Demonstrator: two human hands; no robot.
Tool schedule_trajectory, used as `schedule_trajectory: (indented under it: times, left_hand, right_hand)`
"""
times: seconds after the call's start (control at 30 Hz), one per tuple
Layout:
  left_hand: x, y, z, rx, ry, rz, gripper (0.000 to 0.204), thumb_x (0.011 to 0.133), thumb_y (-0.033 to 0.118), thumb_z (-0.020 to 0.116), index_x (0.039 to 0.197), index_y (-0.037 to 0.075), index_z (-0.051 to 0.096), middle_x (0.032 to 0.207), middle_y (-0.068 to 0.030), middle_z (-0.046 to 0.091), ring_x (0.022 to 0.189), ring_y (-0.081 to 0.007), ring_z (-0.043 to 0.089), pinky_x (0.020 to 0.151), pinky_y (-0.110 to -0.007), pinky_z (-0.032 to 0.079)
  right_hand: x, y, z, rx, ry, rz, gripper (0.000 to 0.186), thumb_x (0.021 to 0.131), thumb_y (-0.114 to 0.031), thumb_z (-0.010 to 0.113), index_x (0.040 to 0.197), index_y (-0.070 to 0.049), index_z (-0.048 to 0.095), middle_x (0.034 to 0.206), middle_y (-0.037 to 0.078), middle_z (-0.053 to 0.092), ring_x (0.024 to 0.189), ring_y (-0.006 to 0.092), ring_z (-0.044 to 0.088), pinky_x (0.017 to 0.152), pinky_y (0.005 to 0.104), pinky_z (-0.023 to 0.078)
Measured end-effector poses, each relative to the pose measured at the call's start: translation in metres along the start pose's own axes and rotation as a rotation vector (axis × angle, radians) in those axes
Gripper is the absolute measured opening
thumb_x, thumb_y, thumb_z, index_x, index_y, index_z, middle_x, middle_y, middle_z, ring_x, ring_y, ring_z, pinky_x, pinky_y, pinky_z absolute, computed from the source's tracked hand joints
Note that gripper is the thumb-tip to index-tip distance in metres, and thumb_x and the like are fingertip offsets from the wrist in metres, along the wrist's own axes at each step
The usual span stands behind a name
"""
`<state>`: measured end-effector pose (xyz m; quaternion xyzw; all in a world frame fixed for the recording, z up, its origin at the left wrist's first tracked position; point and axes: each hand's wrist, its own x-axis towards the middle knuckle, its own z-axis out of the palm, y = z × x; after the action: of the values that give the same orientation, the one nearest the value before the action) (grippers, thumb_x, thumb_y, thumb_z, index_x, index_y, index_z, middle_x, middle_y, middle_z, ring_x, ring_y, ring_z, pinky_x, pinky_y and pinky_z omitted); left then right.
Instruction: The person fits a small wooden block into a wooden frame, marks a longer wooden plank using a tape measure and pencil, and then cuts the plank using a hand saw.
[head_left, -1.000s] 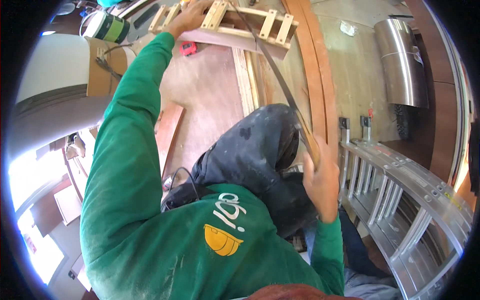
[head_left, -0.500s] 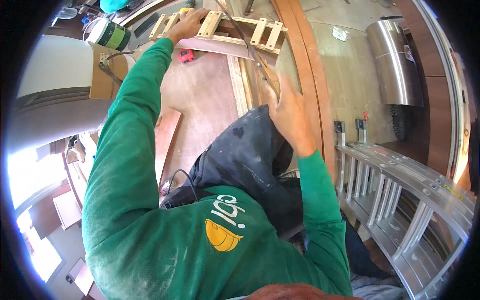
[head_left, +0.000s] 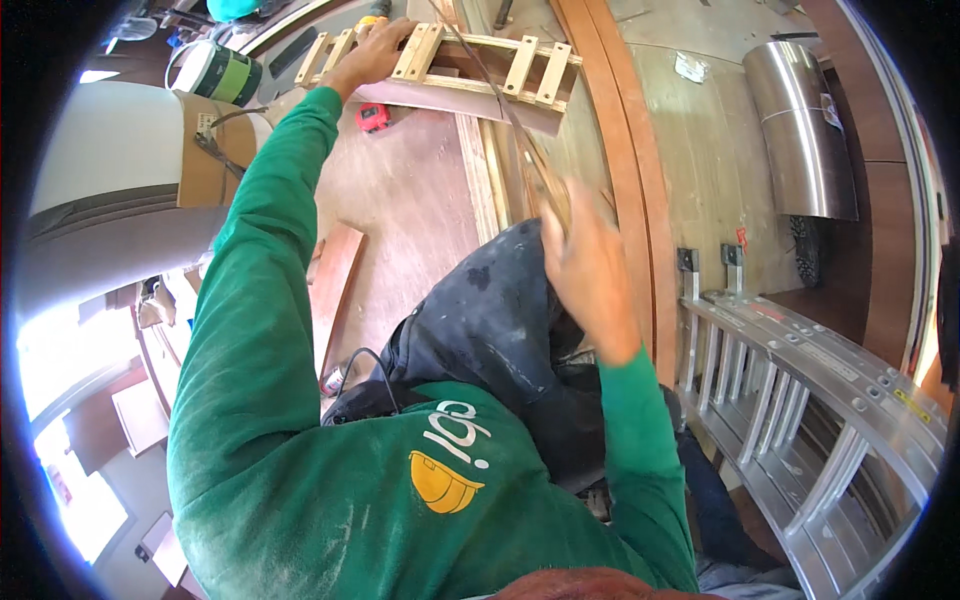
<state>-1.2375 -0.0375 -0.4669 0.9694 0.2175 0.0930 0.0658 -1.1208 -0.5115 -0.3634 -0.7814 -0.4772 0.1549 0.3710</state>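
Observation:
At the far middle lies a long wooden frame of pale strips with short slats across it. My left hand grips its top, fingers bent over the slats left of its middle. In my right hand is a handsaw, closed around its wooden handle; the hand is smeared by motion. The narrow blade, seen nearly edge-on, slants away to the far left across the frame. Whether its teeth touch the wood cannot be made out. A pinkish board shows along the frame's near side. Near my left wrist sits a red tape measure.
An aluminium ladder lies at right, with a shiny metal cylinder beyond it. Long brown boards run alongside my right hand. At far left stands a green-and-white bucket. A loose plank lies left of my knee.
My right hand has drawn the handsaw back toward me and slightly right. My left hand stays on the wooden frame. The view has shifted slightly.

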Motion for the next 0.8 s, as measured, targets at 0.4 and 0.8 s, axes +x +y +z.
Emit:
schedule_trajectory:
  times: [0.4, 0.8]
  left_hand:
    - [-0.002, 0.002, 0.006, 0.028, -0.061, -0.001, 0.046, 0.100, 0.041, 0.057, 0.140, 0.020, 0.060, 0.137, -0.0060, 0.061, 0.136, -0.0391, 0.049, 0.116, -0.065, 0.028]
    - [-0.002, 0.012, -0.005, 0.008, -0.027, 0.006, 0.048, 0.100, 0.041, 0.056, 0.142, 0.018, 0.059, 0.138, -0.0079, 0.061, 0.134, -0.0368, 0.051, 0.116, -0.059, 0.028]
  right_hand:
    - [-0.131, -0.018, -0.083, -0.036, -0.160, 0.233, 0.051, 0.099, -0.013, 0.068, 0.146, -0.005, 0.051, 0.127, 0.027, 0.067, 0.112, 0.0465, 0.068, 0.089, 0.0491, 0.058]
    - [0.030, -0.009, 0.004, 0.023, -0.095, 0.081, 0.043, 0.101, -0.018, 0.066, 0.138, -0.003, 0.051, 0.101, 0.033, 0.069, 0.089, 0.0538, 0.066, 0.072, 0.0605, 0.053]
